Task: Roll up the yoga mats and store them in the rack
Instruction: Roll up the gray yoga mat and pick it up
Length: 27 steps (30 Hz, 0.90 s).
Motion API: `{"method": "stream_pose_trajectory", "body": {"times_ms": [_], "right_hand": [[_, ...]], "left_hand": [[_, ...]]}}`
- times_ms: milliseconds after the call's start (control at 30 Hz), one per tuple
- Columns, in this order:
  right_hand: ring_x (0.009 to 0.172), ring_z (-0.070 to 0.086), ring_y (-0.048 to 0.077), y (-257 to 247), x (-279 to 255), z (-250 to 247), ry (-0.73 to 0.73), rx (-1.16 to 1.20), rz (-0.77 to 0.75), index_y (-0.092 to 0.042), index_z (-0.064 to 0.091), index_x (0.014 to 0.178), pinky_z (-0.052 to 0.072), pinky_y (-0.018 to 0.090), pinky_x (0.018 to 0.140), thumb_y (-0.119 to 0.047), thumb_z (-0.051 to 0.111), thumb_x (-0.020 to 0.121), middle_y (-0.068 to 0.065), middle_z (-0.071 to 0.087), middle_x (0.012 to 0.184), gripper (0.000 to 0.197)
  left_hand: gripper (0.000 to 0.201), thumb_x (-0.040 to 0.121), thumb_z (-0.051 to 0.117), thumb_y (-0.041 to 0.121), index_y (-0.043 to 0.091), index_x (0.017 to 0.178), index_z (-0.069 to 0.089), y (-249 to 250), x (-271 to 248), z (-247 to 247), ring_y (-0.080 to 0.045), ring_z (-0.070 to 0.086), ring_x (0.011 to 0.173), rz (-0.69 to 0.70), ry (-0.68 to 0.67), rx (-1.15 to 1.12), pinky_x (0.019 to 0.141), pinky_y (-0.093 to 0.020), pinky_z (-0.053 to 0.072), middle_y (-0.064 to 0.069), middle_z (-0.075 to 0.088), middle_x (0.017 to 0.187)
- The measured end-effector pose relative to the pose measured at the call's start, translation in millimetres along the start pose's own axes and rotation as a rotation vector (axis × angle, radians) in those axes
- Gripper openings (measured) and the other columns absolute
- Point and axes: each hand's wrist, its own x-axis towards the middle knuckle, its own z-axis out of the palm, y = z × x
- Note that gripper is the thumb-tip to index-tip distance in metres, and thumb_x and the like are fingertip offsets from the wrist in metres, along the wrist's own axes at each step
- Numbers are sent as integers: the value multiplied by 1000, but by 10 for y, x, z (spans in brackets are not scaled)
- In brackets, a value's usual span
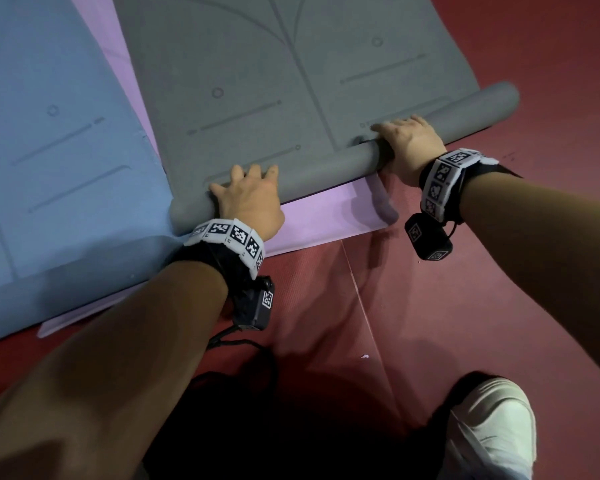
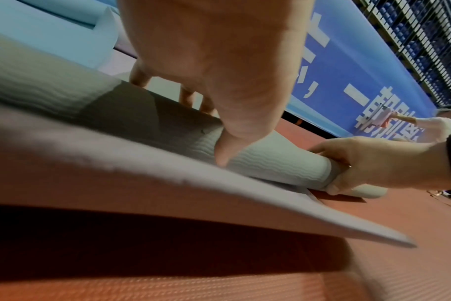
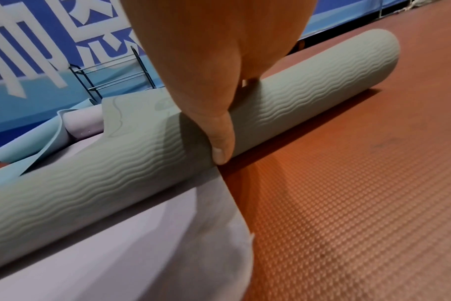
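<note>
A grey yoga mat [image 1: 291, 81] lies on the floor with its near end wound into a roll [image 1: 326, 168] that runs from lower left to upper right. My left hand [image 1: 250, 199] grips the roll near its left end, fingers over the top and thumb [image 2: 224, 146] pressed on the near side. My right hand [image 1: 413, 147] wraps the roll [image 3: 309, 81] further right, thumb [image 3: 219, 146] down at its base. A purple mat [image 1: 326, 216] lies flat under the grey one. A blue mat [image 1: 49, 168] lies flat to the left. A wire rack [image 3: 86, 83] stands far off by the banner.
Red textured floor [image 1: 499, 271] spreads to the right and near me. My white shoe [image 1: 492, 427] is at the lower right. A blue banner wall [image 2: 348, 71] stands beyond the mats, and another person [image 2: 445, 122] is far off beside it.
</note>
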Motion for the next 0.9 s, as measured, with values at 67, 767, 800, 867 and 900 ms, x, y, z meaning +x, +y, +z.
{"method": "stream_pose_trajectory", "body": {"times_ms": [67,767,800,867,900], "right_hand": [[101,61,35,-12,2,-2,-11,17,10,-11,48,125,29,41,106,-13,73,70,15,66,105,60],[106,57,30,-70,-350,-330,13,-53,-6,-19,55,118,31,39,98,-25,78,73,4,65,111,51],[107,57,29,-75,-428,-385,-4,-63,-3,-20,55,119,32,38,98,-26,79,73,4,65,112,52],[109,57,28,-84,-614,-513,-33,-93,4,-21,54,120,33,38,96,-30,80,73,3,65,115,54],[110,57,28,-97,-702,-561,-47,-104,5,-21,53,121,33,38,96,-31,80,73,3,65,116,55]], "left_hand": [[70,83,69,34,29,145,38,28,10,0,-32,35,124,-18,7,10,97,-64,35,-6,42,132],[57,85,68,14,31,136,49,-81,-217,-319,-31,43,117,47,-15,53,86,-53,42,-6,48,123],[56,86,68,15,32,136,50,-68,-291,-357,-31,43,116,56,-32,46,85,-52,42,-6,48,121],[53,85,69,16,33,132,52,-38,-460,-429,-31,43,115,77,-57,31,84,-51,42,-5,48,118],[52,85,69,17,33,131,53,-31,-546,-447,-31,43,115,83,-64,26,84,-50,42,-5,48,117]]}}
